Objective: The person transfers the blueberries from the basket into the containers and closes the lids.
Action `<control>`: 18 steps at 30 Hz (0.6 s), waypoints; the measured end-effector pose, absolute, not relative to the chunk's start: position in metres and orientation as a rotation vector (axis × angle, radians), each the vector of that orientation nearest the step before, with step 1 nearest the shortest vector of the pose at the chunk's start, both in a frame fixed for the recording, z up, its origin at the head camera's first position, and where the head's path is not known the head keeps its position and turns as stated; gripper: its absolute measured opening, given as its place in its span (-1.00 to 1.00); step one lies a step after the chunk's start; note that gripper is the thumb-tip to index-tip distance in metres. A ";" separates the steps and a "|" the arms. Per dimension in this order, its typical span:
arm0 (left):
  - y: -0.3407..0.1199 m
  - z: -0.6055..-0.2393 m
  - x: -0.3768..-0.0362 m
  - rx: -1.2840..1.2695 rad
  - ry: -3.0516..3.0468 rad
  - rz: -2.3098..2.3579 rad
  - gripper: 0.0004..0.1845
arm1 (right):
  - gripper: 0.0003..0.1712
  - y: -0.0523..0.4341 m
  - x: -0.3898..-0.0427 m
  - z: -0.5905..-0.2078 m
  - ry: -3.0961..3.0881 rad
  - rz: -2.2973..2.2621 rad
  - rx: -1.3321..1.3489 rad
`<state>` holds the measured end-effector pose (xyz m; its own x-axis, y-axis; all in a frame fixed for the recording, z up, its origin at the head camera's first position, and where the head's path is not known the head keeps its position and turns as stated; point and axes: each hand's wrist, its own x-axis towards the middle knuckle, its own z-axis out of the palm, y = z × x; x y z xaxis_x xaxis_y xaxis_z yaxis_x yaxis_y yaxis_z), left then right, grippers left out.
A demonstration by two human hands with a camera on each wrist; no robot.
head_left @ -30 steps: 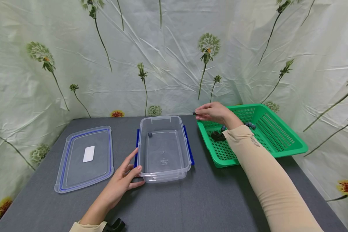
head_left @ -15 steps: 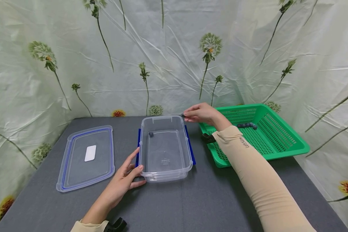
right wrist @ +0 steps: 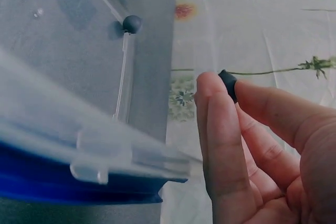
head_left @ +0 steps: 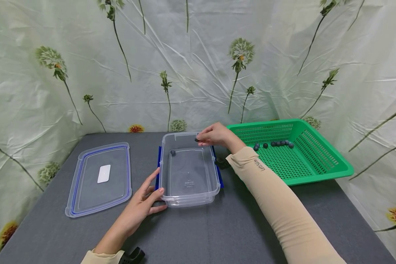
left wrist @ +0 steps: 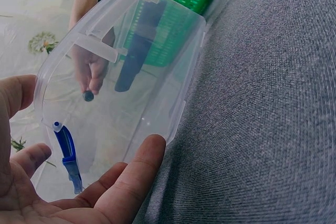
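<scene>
A clear plastic container [head_left: 188, 190] with blue side clips stands mid-table. One dark blueberry [head_left: 173, 152] lies in its far left corner, the same blueberry [right wrist: 132, 23] showing in the right wrist view. My right hand [head_left: 214, 136] hovers over the container's far right corner and pinches another blueberry [head_left: 196, 139] between thumb and fingertips; the pinched blueberry [right wrist: 228, 84] shows close up, and as a dark berry [left wrist: 88, 96] through the wall. My left hand [head_left: 142, 207] rests open against the container's near left corner, thumb [left wrist: 136, 174] on its rim.
A green slotted basket [head_left: 316, 172] at the right holds several blueberries [head_left: 274, 144] along its far side. The container's clear lid [head_left: 99, 178] with blue seal lies flat at the left. Flowered plastic sheeting walls in the grey table on all sides.
My right hand has carried the pinched blueberry leftward from the basket's edge to above the container's far right corner. The left hand has stayed at the container.
</scene>
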<state>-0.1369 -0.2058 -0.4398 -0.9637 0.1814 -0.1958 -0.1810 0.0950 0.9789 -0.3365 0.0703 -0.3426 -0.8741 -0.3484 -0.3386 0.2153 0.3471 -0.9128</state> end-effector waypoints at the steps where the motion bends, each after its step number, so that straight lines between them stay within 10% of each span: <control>1: -0.206 -0.440 -0.137 0.000 2.108 1.950 -0.26 | -0.65 0.068 -0.336 -0.343 2.144 -1.551 -0.122; 18: -0.206 -0.439 -0.137 -0.013 2.110 1.944 -0.26 | -0.76 0.038 -0.334 -0.346 2.374 -1.377 -0.162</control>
